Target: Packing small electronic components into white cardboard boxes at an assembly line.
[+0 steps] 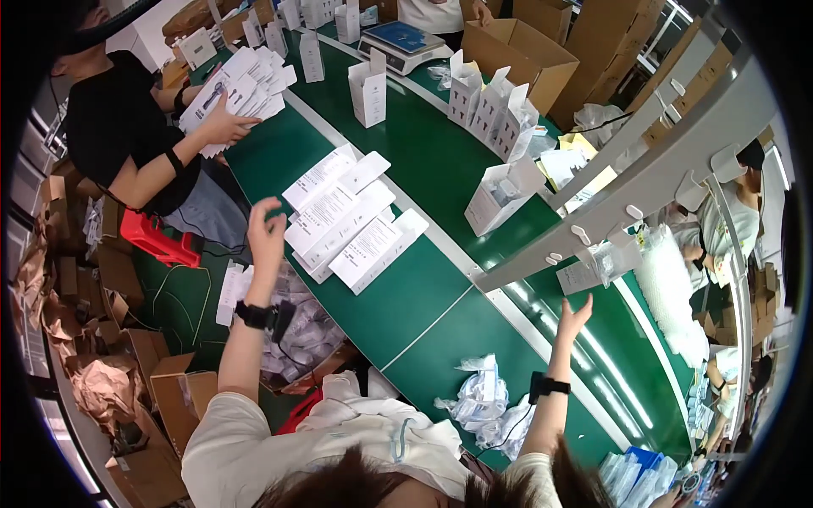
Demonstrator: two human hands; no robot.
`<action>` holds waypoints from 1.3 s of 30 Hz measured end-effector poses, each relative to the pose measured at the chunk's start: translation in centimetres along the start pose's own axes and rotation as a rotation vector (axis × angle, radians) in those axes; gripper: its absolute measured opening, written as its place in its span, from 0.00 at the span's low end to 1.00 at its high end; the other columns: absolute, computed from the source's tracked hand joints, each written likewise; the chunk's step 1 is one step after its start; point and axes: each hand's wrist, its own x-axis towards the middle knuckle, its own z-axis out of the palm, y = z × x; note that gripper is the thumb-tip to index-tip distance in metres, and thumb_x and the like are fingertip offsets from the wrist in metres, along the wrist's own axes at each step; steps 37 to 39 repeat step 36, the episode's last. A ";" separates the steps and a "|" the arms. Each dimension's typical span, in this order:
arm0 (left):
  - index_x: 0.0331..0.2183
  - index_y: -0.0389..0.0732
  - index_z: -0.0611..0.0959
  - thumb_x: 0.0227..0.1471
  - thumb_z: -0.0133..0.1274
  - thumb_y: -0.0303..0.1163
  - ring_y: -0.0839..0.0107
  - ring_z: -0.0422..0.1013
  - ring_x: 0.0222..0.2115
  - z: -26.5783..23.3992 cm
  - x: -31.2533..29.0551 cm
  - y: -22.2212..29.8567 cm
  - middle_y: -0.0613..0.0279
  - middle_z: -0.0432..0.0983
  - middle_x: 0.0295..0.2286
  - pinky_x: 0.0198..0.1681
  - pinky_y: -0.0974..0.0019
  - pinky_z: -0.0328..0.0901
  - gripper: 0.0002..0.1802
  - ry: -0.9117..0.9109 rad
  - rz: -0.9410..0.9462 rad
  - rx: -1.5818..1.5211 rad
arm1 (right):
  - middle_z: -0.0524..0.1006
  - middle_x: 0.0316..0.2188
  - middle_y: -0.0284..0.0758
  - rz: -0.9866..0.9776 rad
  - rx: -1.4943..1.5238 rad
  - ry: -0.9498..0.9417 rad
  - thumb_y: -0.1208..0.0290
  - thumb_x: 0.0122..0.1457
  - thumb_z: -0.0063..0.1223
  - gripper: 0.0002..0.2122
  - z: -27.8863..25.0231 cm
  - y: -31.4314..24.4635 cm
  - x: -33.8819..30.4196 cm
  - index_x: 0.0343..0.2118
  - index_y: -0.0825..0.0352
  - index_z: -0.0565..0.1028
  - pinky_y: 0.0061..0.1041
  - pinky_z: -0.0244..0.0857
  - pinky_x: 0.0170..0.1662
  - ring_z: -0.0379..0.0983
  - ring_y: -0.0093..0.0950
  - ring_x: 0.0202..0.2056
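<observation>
My left hand (267, 229) is raised at the left edge of the green table, its fingers curled loosely and apart with nothing in them. Just to its right lies a group of flat-lying white printed boxes (339, 220), some with end flaps sticking out. Over the green conveyor belt, my right hand (576, 318) reaches forward, fingers spread and holding nothing. Slightly beyond its fingertips is a white box (581, 276) with a clear plastic bag (611, 259) at its opening; I see a gap between hand and box. Near my right forearm lie several clear bags of small parts (487, 398).
A slanted grey metal post (610, 186) crosses the right side. Open white boxes (368, 91) stand along the belt. At far left, a co-worker holds a stack of printed sheets (246, 89). A scale (402, 44) and open carton (518, 57) are at the back; bagged parts (305, 339) fill a carton below.
</observation>
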 end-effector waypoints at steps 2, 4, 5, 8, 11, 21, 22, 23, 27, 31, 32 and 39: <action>0.37 0.37 0.73 0.48 0.49 0.31 0.67 0.65 0.41 -0.9 6.7 -7.2 0.59 0.67 0.42 0.38 0.69 0.63 0.13 -0.113 -0.061 0.335 | 0.59 0.52 0.42 0.026 0.189 -0.202 0.74 0.45 0.53 0.29 1.0 -4.5 -5.0 0.53 0.67 0.58 0.30 0.52 0.53 0.57 0.34 0.52; 0.39 0.37 0.73 0.50 0.47 0.34 0.68 0.66 0.41 1.5 10.8 -8.2 0.59 0.68 0.41 0.37 0.70 0.63 0.15 -0.228 -0.258 0.195 | 0.61 0.52 0.39 -0.003 0.294 -0.415 0.74 0.46 0.53 0.28 2.5 -8.5 -10.7 0.53 0.64 0.60 0.31 0.54 0.51 0.58 0.35 0.51; 0.40 0.37 0.73 0.51 0.46 0.38 0.69 0.67 0.40 2.7 12.2 -8.5 0.60 0.69 0.41 0.36 0.71 0.64 0.17 -0.314 -0.471 0.083 | 0.61 0.52 0.40 0.067 0.376 -0.555 0.73 0.46 0.54 0.28 3.4 -12.2 -13.4 0.53 0.64 0.59 0.30 0.53 0.52 0.57 0.35 0.52; 0.42 0.36 0.72 0.53 0.43 0.43 0.71 0.68 0.39 3.9 12.7 -16.4 0.61 0.71 0.40 0.35 0.72 0.64 0.21 -0.608 -0.779 -0.246 | 0.53 0.57 0.44 0.134 0.507 -0.898 0.61 0.49 0.54 0.35 9.1 -17.6 -18.5 0.58 0.63 0.50 0.30 0.46 0.56 0.49 0.36 0.57; 0.43 0.34 0.71 0.54 0.42 0.42 0.73 0.70 0.36 6.0 10.1 -17.1 0.62 0.73 0.38 0.34 0.73 0.65 0.22 -0.808 -0.950 -0.558 | 0.51 0.57 0.45 0.320 0.622 -0.882 0.59 0.51 0.51 0.36 13.8 -21.7 -20.6 0.58 0.65 0.46 0.29 0.44 0.57 0.47 0.36 0.58; 0.42 0.34 0.72 0.53 0.43 0.39 0.71 0.71 0.34 10.4 -1.0 -10.5 0.59 0.73 0.36 0.34 0.70 0.66 0.20 -1.099 -0.990 -0.540 | 0.53 0.56 0.41 0.621 0.891 -0.702 0.57 0.55 0.45 0.36 12.0 -17.7 -21.3 0.59 0.60 0.37 0.33 0.50 0.54 0.52 0.33 0.55; 0.43 0.34 0.72 0.53 0.43 0.39 0.71 0.71 0.34 10.5 -1.0 -10.4 0.59 0.73 0.36 0.34 0.70 0.66 0.20 -1.062 -1.021 -0.561 | 0.56 0.55 0.42 0.638 0.849 -0.639 0.58 0.55 0.46 0.35 11.6 -17.5 -21.4 0.59 0.61 0.40 0.29 0.52 0.53 0.55 0.34 0.54; 0.43 0.34 0.72 0.53 0.43 0.39 0.71 0.71 0.34 10.6 -0.8 -10.2 0.59 0.73 0.37 0.35 0.70 0.66 0.20 -1.071 -0.966 -0.518 | 0.58 0.54 0.42 0.404 0.637 -0.469 0.58 0.54 0.46 0.33 11.2 -17.5 -21.9 0.59 0.62 0.44 0.29 0.54 0.52 0.58 0.35 0.52; 0.45 0.37 0.67 0.50 0.50 0.36 0.69 0.64 0.42 9.7 1.9 -4.3 0.59 0.64 0.45 0.41 0.69 0.60 0.22 -0.663 -0.505 -0.006 | 0.65 0.48 0.50 0.092 0.550 -0.407 0.60 0.51 0.49 0.28 2.0 -17.5 -25.1 0.53 0.69 0.58 0.29 0.56 0.50 0.63 0.40 0.48; 0.42 0.36 0.69 0.48 0.48 0.25 0.69 0.64 0.40 4.0 2.8 5.5 0.57 0.67 0.39 0.38 0.70 0.60 0.16 -0.252 0.311 -0.152 | 0.72 0.40 0.45 0.143 0.543 -0.661 0.61 0.50 0.51 0.26 -6.0 -14.0 -31.8 0.51 0.67 0.62 0.29 0.61 0.47 0.69 0.37 0.43; 0.42 0.36 0.69 0.48 0.48 0.25 0.69 0.64 0.40 3.1 1.0 9.5 0.57 0.67 0.39 0.38 0.70 0.60 0.16 -0.269 0.335 -0.163 | 0.72 0.41 0.45 0.219 0.530 -0.643 0.61 0.49 0.51 0.26 -7.0 -12.2 -33.8 0.51 0.66 0.62 0.28 0.61 0.47 0.69 0.36 0.43; 0.46 0.39 0.65 0.44 0.54 0.31 0.63 0.58 0.47 4.4 -9.9 16.1 0.58 0.57 0.49 0.46 0.66 0.58 0.26 -1.159 0.250 -0.479 | 0.72 0.40 0.44 0.596 0.316 -0.506 0.62 0.48 0.52 0.26 -9.3 -5.1 -42.0 0.51 0.63 0.63 0.25 0.61 0.47 0.70 0.35 0.43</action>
